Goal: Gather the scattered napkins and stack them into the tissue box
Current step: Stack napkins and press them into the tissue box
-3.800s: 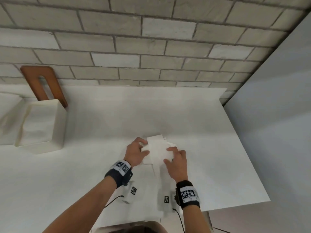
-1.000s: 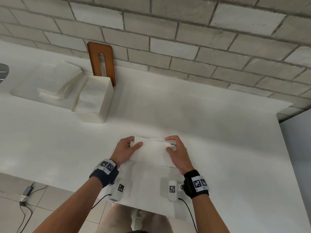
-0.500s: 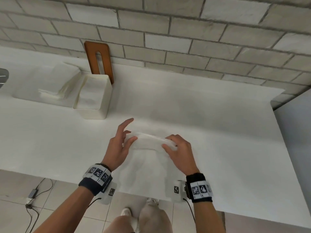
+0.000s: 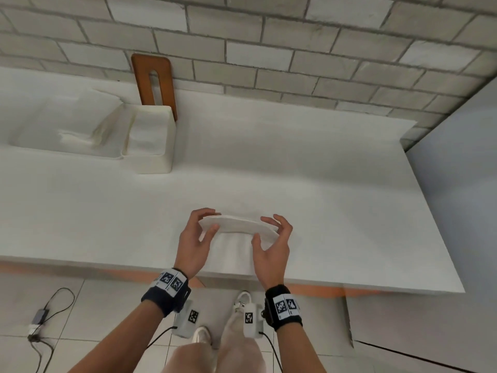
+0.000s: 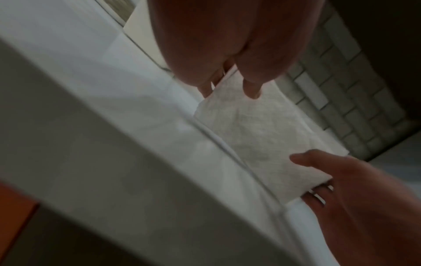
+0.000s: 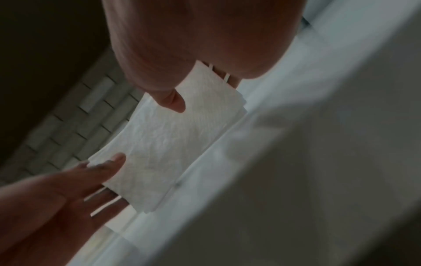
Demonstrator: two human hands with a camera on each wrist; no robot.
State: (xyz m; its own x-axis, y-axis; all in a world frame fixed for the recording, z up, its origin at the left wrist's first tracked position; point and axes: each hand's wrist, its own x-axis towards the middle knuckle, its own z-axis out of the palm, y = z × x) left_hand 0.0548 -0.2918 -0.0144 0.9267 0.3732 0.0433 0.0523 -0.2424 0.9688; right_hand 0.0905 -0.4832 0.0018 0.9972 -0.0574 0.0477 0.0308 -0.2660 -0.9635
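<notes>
A flat stack of white napkins (image 4: 238,226) hangs just above the white counter (image 4: 336,211) near its front edge. My left hand (image 4: 210,220) pinches its left end, thumb under and fingers over. My right hand (image 4: 266,229) pinches the right end the same way. The left wrist view shows the napkin stack (image 5: 262,135) between my left hand (image 5: 227,90) and the right hand (image 5: 341,180). The right wrist view shows the napkin stack (image 6: 170,147) under my right thumb (image 6: 175,102). The open white tissue box (image 4: 168,146) stands far left at the back, with napkins inside.
A brown wooden lid (image 4: 166,84) leans on the brick wall behind the box. More white napkins (image 4: 67,125) lie left of the box. Another white sheet (image 4: 234,257) shows below the stack at the counter's front edge. A grey panel (image 4: 457,170) bounds the right side.
The stack lay flat on the counter under both hands a second ago. It is now lifted and held by its two ends, and I have stepped back from the counter.
</notes>
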